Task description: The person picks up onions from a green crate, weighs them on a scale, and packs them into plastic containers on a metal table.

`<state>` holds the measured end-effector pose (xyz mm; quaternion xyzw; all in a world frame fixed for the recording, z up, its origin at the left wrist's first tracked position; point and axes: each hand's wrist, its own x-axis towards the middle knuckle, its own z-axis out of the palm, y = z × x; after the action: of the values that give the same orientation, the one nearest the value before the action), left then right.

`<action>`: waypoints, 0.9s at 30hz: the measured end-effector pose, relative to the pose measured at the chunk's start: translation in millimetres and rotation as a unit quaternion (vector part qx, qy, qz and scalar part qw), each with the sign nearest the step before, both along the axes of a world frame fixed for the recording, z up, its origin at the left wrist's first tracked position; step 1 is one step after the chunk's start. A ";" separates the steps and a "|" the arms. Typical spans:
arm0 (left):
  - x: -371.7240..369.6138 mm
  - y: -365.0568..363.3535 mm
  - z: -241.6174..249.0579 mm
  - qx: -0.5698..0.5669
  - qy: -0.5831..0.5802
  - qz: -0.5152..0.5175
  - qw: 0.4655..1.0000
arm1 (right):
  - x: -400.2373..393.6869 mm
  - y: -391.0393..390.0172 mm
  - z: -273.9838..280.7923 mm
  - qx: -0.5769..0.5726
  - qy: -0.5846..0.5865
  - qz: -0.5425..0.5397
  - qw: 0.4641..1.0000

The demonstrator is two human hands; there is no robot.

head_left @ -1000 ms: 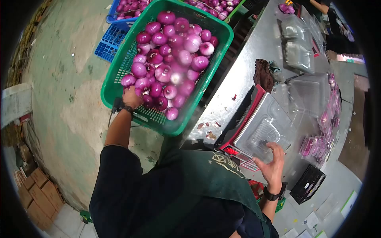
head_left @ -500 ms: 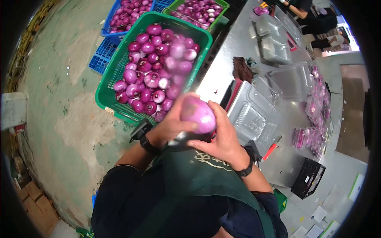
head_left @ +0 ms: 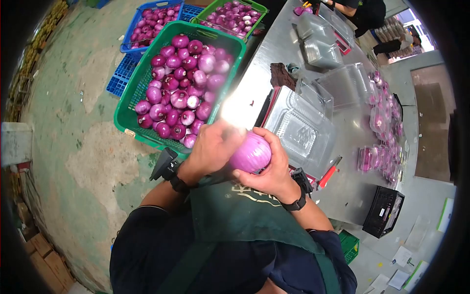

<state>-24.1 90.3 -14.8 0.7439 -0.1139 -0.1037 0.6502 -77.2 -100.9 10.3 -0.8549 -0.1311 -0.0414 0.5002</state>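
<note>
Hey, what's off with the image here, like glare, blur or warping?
Head view: harsh glare whitens the metal table beside the green crate; head view: haze softens the crate's right-hand onions and the left hand's fingertips; head view: wide-angle curvature bends the surroundings, with black corners.

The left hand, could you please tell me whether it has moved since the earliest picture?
Yes: the left hand has moved out of the green basket, rightward to the onion held by the right hand.
</note>
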 end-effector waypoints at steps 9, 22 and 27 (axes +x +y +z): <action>-6.9 42.8 -65.9 -0.048 0.207 0.133 0.968 | -20.4 -19.7 7.3 0.188 0.085 -0.063 0.976; -228.6 287.2 -249.0 0.556 0.518 -0.090 0.644 | -13.2 -123.0 -18.1 0.076 0.053 -0.346 0.933; -136.0 256.3 -222.7 0.489 0.170 0.224 0.826 | -6.6 -115.4 -20.7 0.044 0.081 -0.347 0.933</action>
<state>-160.1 346.7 -237.5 0.9402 0.2334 -0.1224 0.2159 -83.8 -216.3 -10.4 -0.8247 0.2163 -0.1486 0.5010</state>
